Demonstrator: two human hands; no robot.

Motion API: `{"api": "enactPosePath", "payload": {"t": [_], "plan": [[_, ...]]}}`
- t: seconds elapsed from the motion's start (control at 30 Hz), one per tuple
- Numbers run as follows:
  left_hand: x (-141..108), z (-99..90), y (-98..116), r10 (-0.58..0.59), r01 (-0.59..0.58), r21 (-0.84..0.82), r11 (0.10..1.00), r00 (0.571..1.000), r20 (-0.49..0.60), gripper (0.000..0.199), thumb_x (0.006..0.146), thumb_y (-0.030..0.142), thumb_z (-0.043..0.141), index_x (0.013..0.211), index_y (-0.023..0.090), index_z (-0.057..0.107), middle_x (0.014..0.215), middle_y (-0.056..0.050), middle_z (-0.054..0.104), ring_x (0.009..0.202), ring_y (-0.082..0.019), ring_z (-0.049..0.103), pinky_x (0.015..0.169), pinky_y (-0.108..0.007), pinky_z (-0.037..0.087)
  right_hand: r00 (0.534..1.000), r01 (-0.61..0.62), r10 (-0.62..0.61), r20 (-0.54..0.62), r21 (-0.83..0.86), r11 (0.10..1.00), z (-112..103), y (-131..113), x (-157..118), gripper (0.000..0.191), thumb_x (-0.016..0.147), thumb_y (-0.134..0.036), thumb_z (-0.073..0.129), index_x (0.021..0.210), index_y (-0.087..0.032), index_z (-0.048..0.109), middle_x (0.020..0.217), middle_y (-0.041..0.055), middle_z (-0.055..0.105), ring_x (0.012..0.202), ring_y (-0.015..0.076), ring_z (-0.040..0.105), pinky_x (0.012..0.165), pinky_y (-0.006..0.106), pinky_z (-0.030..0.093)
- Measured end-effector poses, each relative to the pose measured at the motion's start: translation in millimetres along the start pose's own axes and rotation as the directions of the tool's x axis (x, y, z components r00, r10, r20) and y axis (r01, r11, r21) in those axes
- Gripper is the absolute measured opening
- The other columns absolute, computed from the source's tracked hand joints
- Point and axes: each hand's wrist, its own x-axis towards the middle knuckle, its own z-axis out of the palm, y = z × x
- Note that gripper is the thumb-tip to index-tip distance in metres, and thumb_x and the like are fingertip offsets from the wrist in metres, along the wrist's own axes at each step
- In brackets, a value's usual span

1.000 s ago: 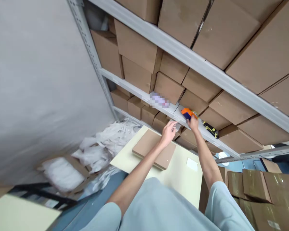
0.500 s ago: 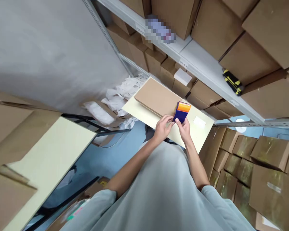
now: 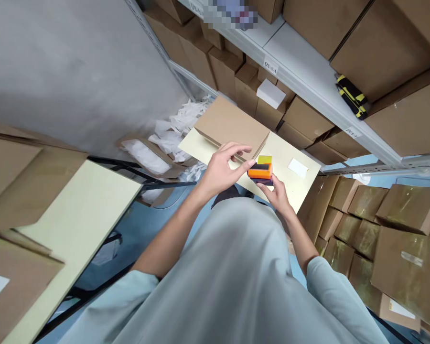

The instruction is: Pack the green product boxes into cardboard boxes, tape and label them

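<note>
A small dark blue and orange box (image 3: pixel 260 173) is held in my right hand (image 3: pixel 277 195), with the thumb at its lower side. A yellow-green piece, perhaps a flap, stands up at its far edge. My left hand (image 3: pixel 222 168) is open just left of it, fingers stretched out and thumb tip at or very near the box's left edge; I cannot tell if they touch. Beneath the hands is a pale yellow tabletop (image 3: pixel 283 157). A flat brown cardboard box (image 3: pixel 232 122) lies on it, beyond my left hand. A white label (image 3: pixel 298 167) lies to the right.
A metal shelf (image 3: pixel 294 62) with cardboard boxes runs along the far side, holding a black and yellow cutter (image 3: pixel 351 96). Stacked cartons (image 3: pixel 397 258) stand at right. Another pale table (image 3: pixel 103 200) with cartons is at left. White paper scraps (image 3: pixel 172 129) lie behind.
My left hand has come off the small box and opened out to the left. My right hand has tilted the box, showing its orange side and a yellow-green piece. The view has shifted slightly.
</note>
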Motion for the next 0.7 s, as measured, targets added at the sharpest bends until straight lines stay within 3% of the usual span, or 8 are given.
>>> {"api": "enactPosePath", "payload": {"t": [0.13,0.27,0.43,0.57,0.7], "plan": [[9,-12.6,16,0.046,-0.044,-0.011,0.999,0.982,0.184,0.023,0.103,0.046,0.076,0.112,0.026,0.084,0.107,-0.005,0.082,0.107,-0.025,0.073,0.096,-0.040,0.060,0.987,0.158,-0.155,0.030,-0.164,0.974,-15,-7,-11,0.036,0.106,-0.057,0.076,0.124,-0.026,0.078,0.121,0.0121,0.083,0.117,0.0315,0.077,0.107,0.048,0.063],[3,-12.8,20,0.131,-0.124,-0.046,0.991,0.964,0.231,0.022,0.107,0.045,0.074,0.100,0.026,0.082,0.097,-0.004,0.080,0.097,-0.022,0.072,0.091,-0.038,0.059,0.960,0.281,-0.273,0.065,-0.265,0.922,-26,-14,-17,0.024,0.109,-0.046,0.074,0.125,-0.027,0.076,0.120,0.0108,0.082,0.116,0.0301,0.076,0.107,0.048,0.062],[-15,-2.2,18,0.216,-0.216,-0.016,0.976,0.967,0.138,0.025,0.110,0.047,0.068,0.101,0.027,0.081,0.098,-0.006,0.079,0.096,-0.024,0.070,0.095,-0.045,0.059,0.967,0.254,-0.235,0.098,-0.338,0.906,-30,-15,-21,0.029,0.108,-0.051,0.074,0.123,-0.026,0.075,0.121,0.0125,0.082,0.116,0.0322,0.074,0.107,0.051,0.061],[-36,6.2,3,0.102,-0.098,-0.063,0.993,0.993,0.055,0.028,0.103,0.060,0.073,0.098,0.035,0.083,0.097,-0.007,0.078,0.096,-0.030,0.071,0.097,-0.056,0.060,0.980,0.186,-0.143,0.141,-0.368,0.911,-39,-11,-29,0.032,0.106,-0.058,0.074,0.118,-0.028,0.077,0.119,0.0118,0.082,0.119,0.0342,0.073,0.115,0.054,0.056],[-62,17.4,-37,-0.040,0.030,-0.083,0.996,0.992,-0.117,0.031,0.100,0.065,0.074,0.092,0.036,0.082,0.092,-0.007,0.077,0.094,-0.031,0.070,0.095,-0.056,0.061,0.981,0.098,-0.004,0.196,-0.474,0.875,-56,8,-44,0.040,0.107,-0.065,0.068,0.114,-0.027,0.076,0.115,0.0141,0.082,0.116,0.0364,0.074,0.111,0.054,0.058]]}}
